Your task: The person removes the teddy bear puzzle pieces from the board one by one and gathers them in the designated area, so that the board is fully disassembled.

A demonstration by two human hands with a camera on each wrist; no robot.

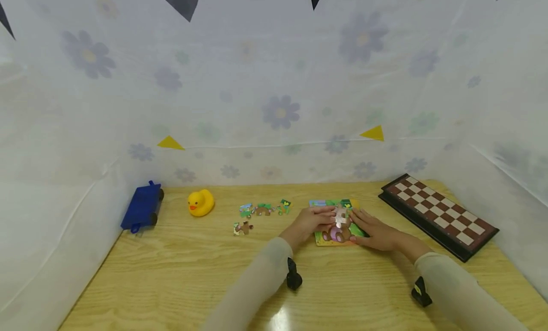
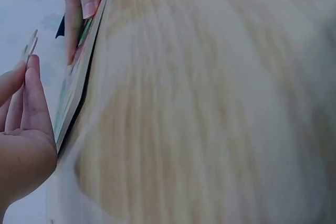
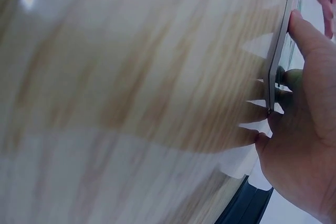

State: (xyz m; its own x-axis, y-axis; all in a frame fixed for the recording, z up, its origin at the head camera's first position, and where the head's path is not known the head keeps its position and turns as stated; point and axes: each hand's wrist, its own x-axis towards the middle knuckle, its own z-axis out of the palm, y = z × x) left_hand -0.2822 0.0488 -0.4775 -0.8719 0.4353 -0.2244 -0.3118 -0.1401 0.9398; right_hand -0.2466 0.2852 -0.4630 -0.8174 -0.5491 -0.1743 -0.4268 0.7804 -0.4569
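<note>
My left hand (image 1: 309, 222) pinches a jigsaw piece (image 1: 340, 217) above a puzzle board (image 1: 334, 242) with a teddy bear picture. The left wrist view shows that thin piece (image 2: 30, 45) edge-on between thumb and fingers, raised off the board (image 2: 79, 85). On the board's right side rests my right hand (image 1: 376, 231), its fingers spread over the picture. From the right wrist, my right hand (image 3: 310, 98) has its thumb and fingers along the board's edge (image 3: 278, 45). Part of the bear is hidden by both hands.
Several loose jigsaw pieces (image 1: 262, 209) lie left of the board, with another piece (image 1: 242, 228) nearer the front. Farther left are a yellow rubber duck (image 1: 201, 202) and a blue toy cart (image 1: 143, 206). A checkered board case (image 1: 441, 214) stands at the right.
</note>
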